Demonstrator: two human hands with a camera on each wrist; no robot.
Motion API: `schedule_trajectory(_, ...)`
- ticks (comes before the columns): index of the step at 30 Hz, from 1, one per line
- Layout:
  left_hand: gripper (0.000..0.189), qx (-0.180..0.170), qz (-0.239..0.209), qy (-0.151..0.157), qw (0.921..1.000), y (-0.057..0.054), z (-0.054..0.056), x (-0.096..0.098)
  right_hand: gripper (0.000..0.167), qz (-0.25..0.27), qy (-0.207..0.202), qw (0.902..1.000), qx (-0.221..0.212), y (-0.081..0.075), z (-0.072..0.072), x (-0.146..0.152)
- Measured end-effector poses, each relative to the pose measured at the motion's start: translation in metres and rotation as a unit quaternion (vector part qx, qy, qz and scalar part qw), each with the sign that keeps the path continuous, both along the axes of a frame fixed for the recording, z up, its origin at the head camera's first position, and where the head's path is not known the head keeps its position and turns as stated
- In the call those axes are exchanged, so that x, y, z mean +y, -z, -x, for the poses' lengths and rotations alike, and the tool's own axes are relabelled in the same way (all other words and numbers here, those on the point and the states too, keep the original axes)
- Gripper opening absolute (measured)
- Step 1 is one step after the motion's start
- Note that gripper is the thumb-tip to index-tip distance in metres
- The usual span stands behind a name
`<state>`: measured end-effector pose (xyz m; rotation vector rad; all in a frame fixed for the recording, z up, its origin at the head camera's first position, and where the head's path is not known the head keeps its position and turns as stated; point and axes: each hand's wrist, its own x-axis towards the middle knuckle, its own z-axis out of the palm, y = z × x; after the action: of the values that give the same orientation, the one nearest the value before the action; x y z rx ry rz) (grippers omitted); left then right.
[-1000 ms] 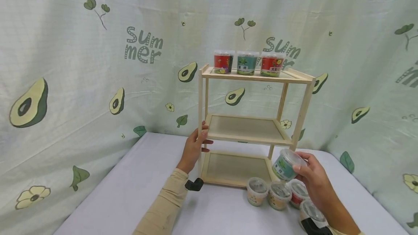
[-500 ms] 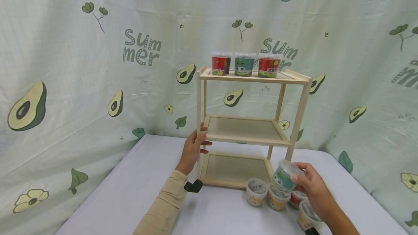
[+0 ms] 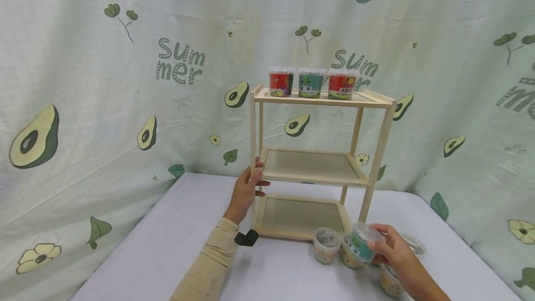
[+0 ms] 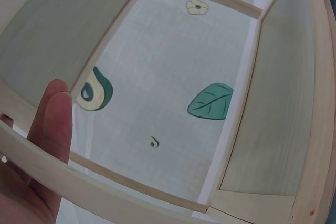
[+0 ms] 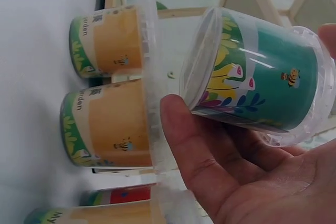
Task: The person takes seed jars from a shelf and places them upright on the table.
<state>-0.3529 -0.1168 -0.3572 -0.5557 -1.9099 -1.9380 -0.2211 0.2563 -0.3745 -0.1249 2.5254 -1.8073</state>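
Observation:
My left hand (image 3: 244, 194) grips the left front post of a wooden three-tier shelf (image 3: 317, 181). In the left wrist view its fingers (image 4: 56, 124) show on the shelf's side of the post. My right hand (image 3: 394, 252) holds a teal plastic cup (image 3: 360, 245) with a clear lid, tilted, low over the table at the shelf's right front. The right wrist view shows the teal cup's (image 5: 262, 72) flower and bee print. Beside it stand two orange-labelled cups (image 5: 113, 40), and the held cup partly covers one of them (image 3: 348, 257) in the head view.
Three lidded cups, red (image 3: 281, 82), teal (image 3: 310, 83) and red (image 3: 342, 85), stand on the top tier. Another orange cup (image 3: 390, 284) sits under my right wrist, and a clear lid (image 3: 414, 245) shows beyond that hand. A printed curtain (image 3: 200, 120) hangs behind the white table (image 3: 167, 254).
My right hand has lowered the teal cup from beside the shelf's middle-right to close over the cups on the table. My left hand keeps its grip on the post.

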Motion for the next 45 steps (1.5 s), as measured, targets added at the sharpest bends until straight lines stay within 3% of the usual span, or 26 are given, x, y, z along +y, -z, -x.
schedule_trajectory(8,0.045,-0.001,0.001,-0.002,1.0,-0.002,0.001,-0.001,0.056,0.012,-0.015,0.9996,0.023,0.006,-0.004,0.0)
schedule_trajectory(17,0.044,-0.003,0.005,-0.007,1.0,0.0,0.0,-0.001,0.066,0.005,0.008,0.9996,0.026,0.015,-0.013,-0.013)
schedule_trajectory(26,0.043,0.0,0.005,-0.004,1.0,0.002,0.0,-0.001,0.069,0.018,-0.06,0.998,0.006,0.028,-0.02,-0.011)
schedule_trajectory(35,0.043,0.0,0.0,0.0,1.0,0.001,0.001,0.001,0.071,-0.002,-0.073,0.9972,-0.015,0.039,-0.019,-0.006)
schedule_trajectory(41,0.044,0.002,0.006,-0.008,1.0,-0.001,-0.001,0.001,0.066,-0.039,-0.105,0.9936,0.016,0.046,-0.017,-0.004)
schedule_trajectory(45,0.043,0.0,0.008,-0.007,0.9999,0.0,0.0,0.0,0.064,-0.064,-0.104,0.9922,0.027,0.048,-0.017,-0.004)
